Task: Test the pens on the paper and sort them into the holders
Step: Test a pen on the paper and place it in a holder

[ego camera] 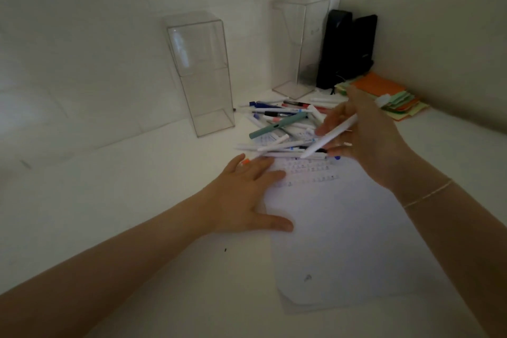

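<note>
My right hand [365, 140] grips a white pen [329, 136], its tip pointing down-left just above the top of the paper [343, 228]. My left hand [247, 195] lies flat with straight fingers, pressing the paper's left edge. Rows of small test marks cross the top of the sheet. A pile of pens [282, 123], mostly white, with a grey-green one on top, lies beyond the paper. Two tall clear holders stand behind: one on the left [203, 74], one at the back [296, 46]. Both look empty.
A black case [345, 46] leans in the corner by the back holder. A stack of orange, green and yellow sticky notes [384, 93] lies at the right wall. Walls close in the white desk at the back and right.
</note>
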`<state>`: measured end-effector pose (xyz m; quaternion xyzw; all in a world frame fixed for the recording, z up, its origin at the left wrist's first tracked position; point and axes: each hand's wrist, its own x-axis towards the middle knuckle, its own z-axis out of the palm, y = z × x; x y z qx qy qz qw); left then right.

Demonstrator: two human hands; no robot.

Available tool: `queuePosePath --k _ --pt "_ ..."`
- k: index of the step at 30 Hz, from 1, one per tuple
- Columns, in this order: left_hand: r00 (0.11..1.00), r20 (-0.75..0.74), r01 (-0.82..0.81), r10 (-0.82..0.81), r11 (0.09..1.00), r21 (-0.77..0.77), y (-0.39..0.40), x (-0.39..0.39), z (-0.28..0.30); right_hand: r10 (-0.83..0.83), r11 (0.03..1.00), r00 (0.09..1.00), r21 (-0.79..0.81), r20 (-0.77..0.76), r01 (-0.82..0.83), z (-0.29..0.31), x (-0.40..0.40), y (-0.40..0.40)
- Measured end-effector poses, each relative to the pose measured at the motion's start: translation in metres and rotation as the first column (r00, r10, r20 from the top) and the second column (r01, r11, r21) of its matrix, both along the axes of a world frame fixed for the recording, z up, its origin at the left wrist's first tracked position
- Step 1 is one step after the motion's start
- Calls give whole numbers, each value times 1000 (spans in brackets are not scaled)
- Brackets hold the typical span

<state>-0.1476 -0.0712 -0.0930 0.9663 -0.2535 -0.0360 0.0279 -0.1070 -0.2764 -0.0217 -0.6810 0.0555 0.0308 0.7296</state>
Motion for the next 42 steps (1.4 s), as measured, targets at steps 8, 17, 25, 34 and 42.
queuePosePath --k 8,17,25,34,42 --pt "998 44 -45 52 986 -161 -8 -7 -11 117 990 992 74 49 -121 -34 -11 22" --pt "998 45 -24 32 983 -181 -5 -4 -14 97 995 993 -7 64 -96 -63 -13 49" --pt "997 8 -69 72 982 -173 -6 -5 -14 -27 912 970 -390 243 123 -75 -20 52" --pt "997 8 -69 71 987 -147 -4 -4 -16 8 871 957 -473 289 135 -77 -18 55" --pt "997 25 -63 68 986 -153 -5 -4 -15 22 851 953 -506 302 140 -76 -17 55"
